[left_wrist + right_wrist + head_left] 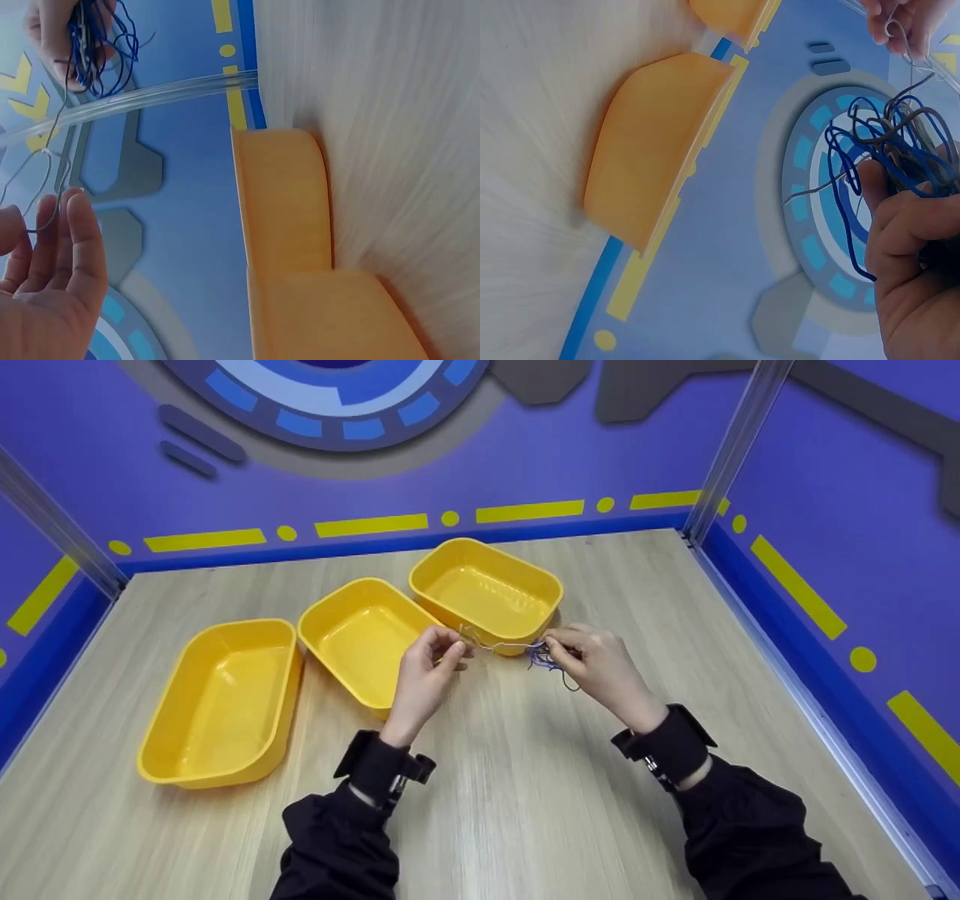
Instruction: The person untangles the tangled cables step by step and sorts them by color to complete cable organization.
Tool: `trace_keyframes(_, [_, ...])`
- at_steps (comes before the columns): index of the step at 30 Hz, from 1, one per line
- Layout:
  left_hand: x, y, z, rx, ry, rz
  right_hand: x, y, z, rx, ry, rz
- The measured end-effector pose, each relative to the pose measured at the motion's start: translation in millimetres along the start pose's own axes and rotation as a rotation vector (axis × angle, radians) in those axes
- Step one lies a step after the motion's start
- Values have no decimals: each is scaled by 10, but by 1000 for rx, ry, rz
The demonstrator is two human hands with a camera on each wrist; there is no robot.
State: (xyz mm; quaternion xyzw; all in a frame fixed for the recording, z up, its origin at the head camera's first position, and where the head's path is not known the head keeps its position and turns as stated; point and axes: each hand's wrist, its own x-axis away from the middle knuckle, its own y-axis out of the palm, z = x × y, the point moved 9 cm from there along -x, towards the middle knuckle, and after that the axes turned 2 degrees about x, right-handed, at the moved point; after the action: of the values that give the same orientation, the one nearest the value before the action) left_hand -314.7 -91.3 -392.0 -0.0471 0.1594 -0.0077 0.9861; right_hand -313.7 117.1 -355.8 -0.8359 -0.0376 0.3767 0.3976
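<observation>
Both hands are raised over the table, close to the near side of the right-hand yellow bin. My right hand (604, 667) grips a tangled bundle of blue, grey and black wires (90, 52), with loops and loose ends sticking out past the fingers. From the bundle a thin grey wire (54, 127) stretches across to my left hand (427, 671). The left thumb and fingers pinch that wire near a loose loop, and its other fingers are slightly bent. Part of the bundle is hidden inside the right hand.
Three yellow bins stand on the wood-grain table (525, 810): a left bin (229, 712), a middle bin (367, 641) partly behind the left hand, and a right bin (484, 592) farther back. Blue printed panels (360, 495) wall the back and sides.
</observation>
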Motion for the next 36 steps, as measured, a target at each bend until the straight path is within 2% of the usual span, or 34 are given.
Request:
trace_keyframes(3, [15,-55,-2,-31,-3,-51,6,-8,13,10,0,6])
trace_keyframes(7, [39,-113,58,-159,54,-121,10,-1,13,22,-12,18])
trace_keyframes(10, [45,-160,69,-160,45,-137,10,11,4,26,-22,22])
trace_keyframes(15, [39,-209,26,-96,-8,-125,8,21,16,30,-23,32])
trace_keyframes(21, [30,-248,3,-212,-2,-106,-8,29,28,38,-27,22])
trace_keyframes(26, [22,-353,34,-218,32,-37,-8,-4,91,56,-9,32])
trace_keyframes(31, [11,-436,-9,-145,4,3,2,-37,133,61,-1,41])
trace_keyframes(36, [20,-421,-65,-62,-66,-21,1,-40,169,53,14,39])
